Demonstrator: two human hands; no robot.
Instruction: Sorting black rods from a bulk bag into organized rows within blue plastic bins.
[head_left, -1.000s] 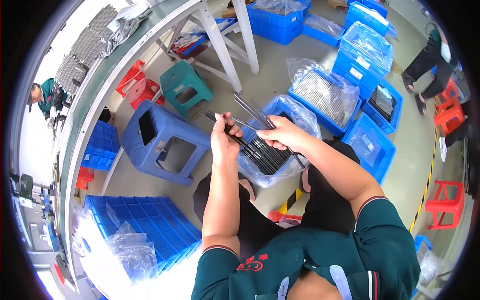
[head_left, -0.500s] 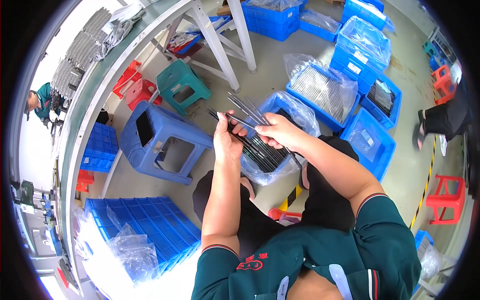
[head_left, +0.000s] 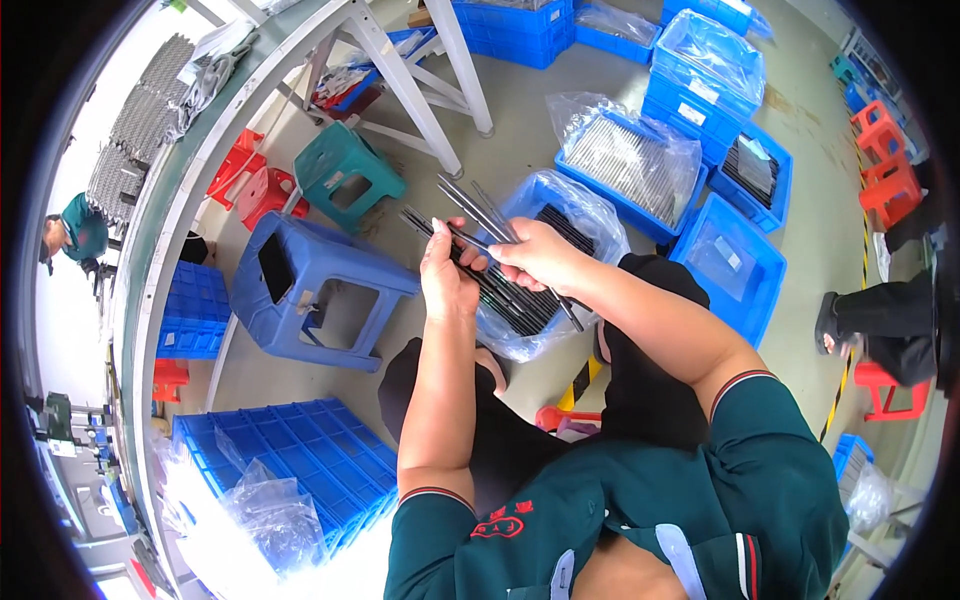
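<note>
Both my hands are closed on thin dark metal rods above a blue bin [head_left: 612, 215] lined with clear plastic. My left hand [head_left: 449, 280] grips a bunch of rods [head_left: 414, 218], its thumb on top near their upper ends. Close beside it on the right, my right hand [head_left: 543, 256] pinches several rods [head_left: 466, 203] that slant up to the left. One rod spans the gap between the two hands. Many more dark rods [head_left: 520, 312] lie in the bin below. My fingers hide parts of both bunches.
A blue stool [head_left: 345, 255] with a phone [head_left: 274, 262] on it stands left, beside a green stool [head_left: 345, 180]. A bin of silvery rods [head_left: 630, 165] and an unlidded blue bin [head_left: 730, 265] are on the right. Stacked blue crates [head_left: 290, 455] sit lower left. A person's leg [head_left: 880, 312] shows far right.
The view has shifted slightly. The rods in my right hand are bunched closer together. Both hands keep their hold. The person at far right has moved nearer.
</note>
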